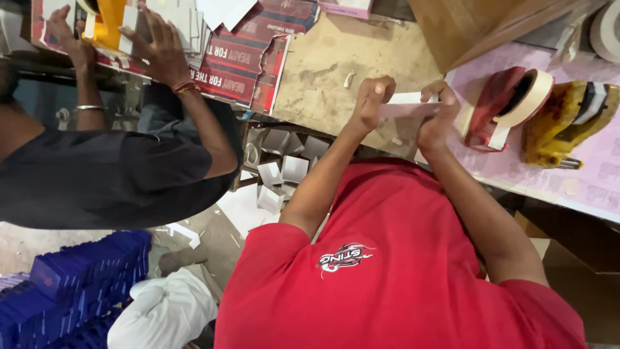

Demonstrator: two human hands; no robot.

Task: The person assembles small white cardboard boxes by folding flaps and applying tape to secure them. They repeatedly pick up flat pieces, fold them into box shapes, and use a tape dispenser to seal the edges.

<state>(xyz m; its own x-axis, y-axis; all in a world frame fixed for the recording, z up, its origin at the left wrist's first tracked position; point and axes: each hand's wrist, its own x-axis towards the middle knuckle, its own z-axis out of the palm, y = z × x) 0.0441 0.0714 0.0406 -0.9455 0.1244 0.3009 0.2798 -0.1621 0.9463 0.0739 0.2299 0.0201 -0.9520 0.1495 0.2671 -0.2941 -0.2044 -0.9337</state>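
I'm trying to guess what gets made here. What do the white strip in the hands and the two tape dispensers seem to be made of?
The strip, held between both hands, looks like thin white card or paper: flat, matte, sharp-edged. The red dispenser and the yellow dispenser look like moulded plastic with a slight sheen, though scuffed; metal parts can't be ruled out. The roll on the red one looks like cream paper tape.

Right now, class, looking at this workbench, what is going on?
The person in the red shirt holds a pale card strip between the left hand and the right hand, above the edge of the worn table. A red tape dispenser and a yellow tape dispenser lie on a pink sheet beside the right hand. A co-worker's hand presses on red printed cardboard.
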